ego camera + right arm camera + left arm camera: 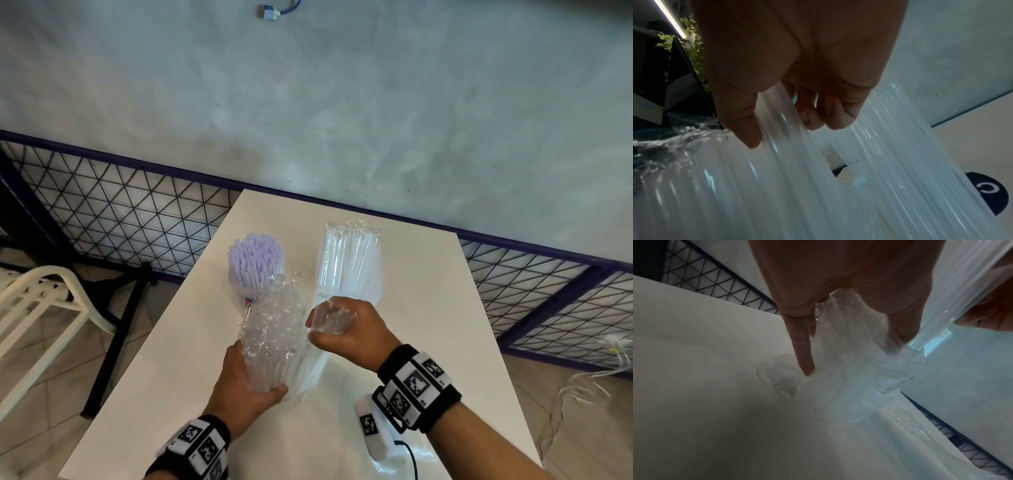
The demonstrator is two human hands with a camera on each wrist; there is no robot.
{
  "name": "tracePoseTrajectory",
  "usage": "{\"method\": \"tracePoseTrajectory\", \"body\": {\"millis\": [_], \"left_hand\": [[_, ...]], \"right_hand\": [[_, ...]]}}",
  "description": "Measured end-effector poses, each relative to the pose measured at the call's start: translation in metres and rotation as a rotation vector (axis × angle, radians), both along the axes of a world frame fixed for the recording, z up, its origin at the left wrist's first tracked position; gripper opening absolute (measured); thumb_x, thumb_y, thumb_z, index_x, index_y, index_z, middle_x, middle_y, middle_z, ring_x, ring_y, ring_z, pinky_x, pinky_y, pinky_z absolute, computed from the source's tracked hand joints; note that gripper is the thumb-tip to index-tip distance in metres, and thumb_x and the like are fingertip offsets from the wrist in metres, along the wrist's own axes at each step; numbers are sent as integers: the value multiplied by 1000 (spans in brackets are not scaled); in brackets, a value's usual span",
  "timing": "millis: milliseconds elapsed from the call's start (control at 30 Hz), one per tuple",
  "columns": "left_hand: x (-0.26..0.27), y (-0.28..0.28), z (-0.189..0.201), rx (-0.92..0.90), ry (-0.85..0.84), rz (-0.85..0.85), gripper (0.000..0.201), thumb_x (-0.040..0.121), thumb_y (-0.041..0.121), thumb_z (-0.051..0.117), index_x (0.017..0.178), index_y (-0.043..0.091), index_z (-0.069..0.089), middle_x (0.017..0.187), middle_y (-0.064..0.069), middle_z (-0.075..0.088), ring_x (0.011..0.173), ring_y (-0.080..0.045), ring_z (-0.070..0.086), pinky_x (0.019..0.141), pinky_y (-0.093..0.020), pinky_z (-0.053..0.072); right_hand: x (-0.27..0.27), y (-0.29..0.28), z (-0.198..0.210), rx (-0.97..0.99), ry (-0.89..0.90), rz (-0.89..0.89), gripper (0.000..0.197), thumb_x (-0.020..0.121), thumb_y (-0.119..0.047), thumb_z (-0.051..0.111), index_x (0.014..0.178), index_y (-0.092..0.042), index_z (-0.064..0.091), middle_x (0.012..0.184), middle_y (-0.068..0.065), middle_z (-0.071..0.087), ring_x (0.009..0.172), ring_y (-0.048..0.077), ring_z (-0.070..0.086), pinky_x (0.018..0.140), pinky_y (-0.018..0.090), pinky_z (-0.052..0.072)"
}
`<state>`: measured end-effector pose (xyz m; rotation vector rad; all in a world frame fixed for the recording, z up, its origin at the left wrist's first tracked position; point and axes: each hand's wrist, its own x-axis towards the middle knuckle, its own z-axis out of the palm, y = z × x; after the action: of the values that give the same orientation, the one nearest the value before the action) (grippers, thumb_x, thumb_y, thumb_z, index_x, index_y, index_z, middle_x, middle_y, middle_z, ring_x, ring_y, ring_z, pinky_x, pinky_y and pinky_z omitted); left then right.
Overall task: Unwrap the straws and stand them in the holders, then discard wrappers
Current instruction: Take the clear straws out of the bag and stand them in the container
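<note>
On the white table [428, 308] my left hand [250, 380] grips the lower end of a bundle of clear straws [270, 342], held upright, with crinkled clear wrapper [274, 301] bunched round its top. Just to its right, my right hand [346, 325] is curled round a smaller bunch of clear straws in film [330, 320]; in the right wrist view they run between thumb and fingers [777, 123]. Behind stand a holder full of purple straws [255, 263] and a holder with a still-wrapped pack of clear straws [349, 260]. Loose wrapper film [849, 378] hangs below my left fingers [805, 353].
Crumpled clear film [394, 459] lies at the table's near edge beside a black cable [409, 455]. A white chair [41, 301] stands left of the table. A wire-mesh fence [120, 212] runs behind the table's far edge, with concrete floor beyond.
</note>
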<state>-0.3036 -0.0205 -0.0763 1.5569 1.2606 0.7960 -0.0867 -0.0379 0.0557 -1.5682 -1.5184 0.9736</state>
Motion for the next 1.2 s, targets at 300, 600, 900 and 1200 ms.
{"method": "tracePoseTrajectory", "body": {"millis": [300, 600, 900, 1200], "left_hand": [[1, 0, 1, 2, -5, -6, 98, 50, 37, 90, 128, 36, 32, 127, 8, 48, 117, -11, 51, 100, -28, 39], [1, -1, 4, 0, -28, -15, 92, 47, 41, 87, 121, 39, 33, 121, 11, 48, 112, -6, 52, 94, -22, 37], [-2, 2, -4, 18, -3, -28, 98, 49, 45, 89, 130, 37, 36, 125, 11, 51, 116, -5, 54, 102, -34, 45], [-2, 2, -7, -24, -2, -10, 98, 46, 48, 88, 127, 37, 34, 123, 12, 51, 115, -7, 54, 103, -35, 44]], "right_hand": [[-7, 4, -23, -76, -56, -50, 21, 52, -37, 66, 70, -27, 65, 84, 2, 71, 69, 7, 63, 70, 26, 52], [-9, 6, -17, 70, -23, -136, 36, 71, -13, 80, 100, -29, 64, 97, -11, 69, 85, 4, 63, 76, 13, 48], [-4, 13, 4, 106, -32, -174, 19, 73, -19, 83, 88, -22, 72, 89, -6, 73, 84, 10, 68, 77, 23, 53], [34, 34, 77, 277, -45, -126, 12, 76, -15, 84, 83, -16, 75, 86, -2, 76, 79, 14, 72, 75, 29, 57]]}}
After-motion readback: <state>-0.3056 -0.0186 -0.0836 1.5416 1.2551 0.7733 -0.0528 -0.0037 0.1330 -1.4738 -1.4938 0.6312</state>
